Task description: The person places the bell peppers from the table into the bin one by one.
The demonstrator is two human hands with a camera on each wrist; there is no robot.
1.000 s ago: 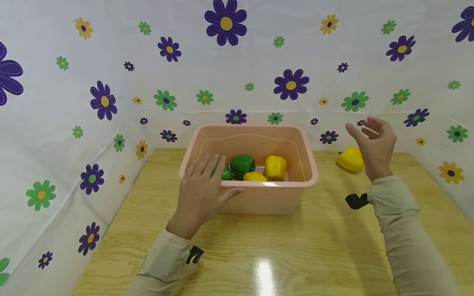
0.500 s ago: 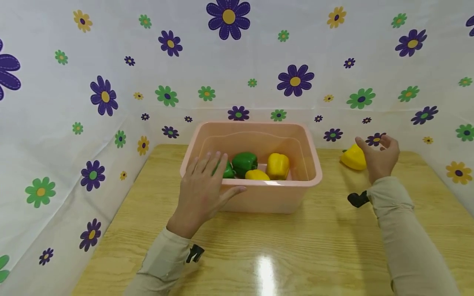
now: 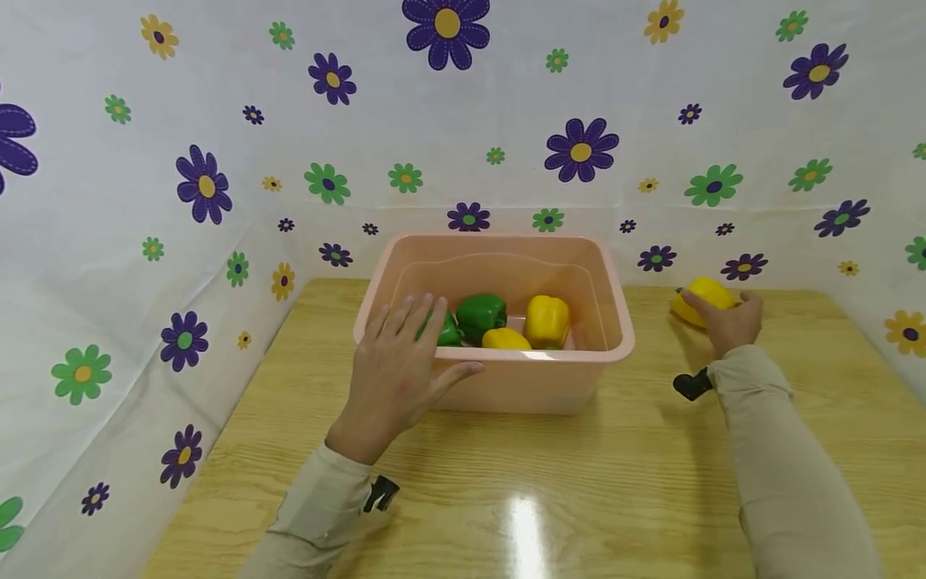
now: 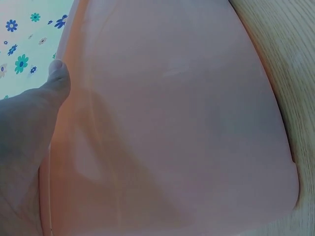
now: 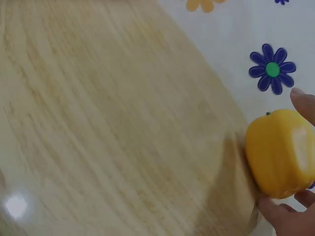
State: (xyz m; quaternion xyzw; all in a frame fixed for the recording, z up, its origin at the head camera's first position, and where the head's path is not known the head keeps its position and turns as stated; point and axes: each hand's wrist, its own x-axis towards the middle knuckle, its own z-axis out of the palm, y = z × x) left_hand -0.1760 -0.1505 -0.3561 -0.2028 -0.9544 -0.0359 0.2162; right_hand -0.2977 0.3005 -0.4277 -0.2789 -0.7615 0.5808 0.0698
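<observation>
My left hand (image 3: 394,374) lies across the near rim of a pink plastic bin (image 3: 506,386), fingers straight over the inside and thumb along the rim. In the left wrist view, the thumb (image 4: 58,81) sits at the rim above the bin's outer wall. Far right on the table, my right hand (image 3: 734,326) reaches around a yellow bell pepper (image 3: 709,293). The right wrist view shows fingers (image 5: 285,216) at the lower side of that pepper; the thumb tip looks slightly apart from it. Part of the pepper is hidden by the hand.
Inside the bin are two green bell peppers (image 3: 481,316) and two yellow ones (image 3: 547,322); the left hand partly covers one green one. The wooden table (image 3: 463,482) meets a flower-printed white cloth (image 3: 492,104) behind and at the sides.
My right hand has come down from above onto the yellow bell pepper at the far right, its fingers now around it. The left hand stays on the bin. The head view has shifted slightly.
</observation>
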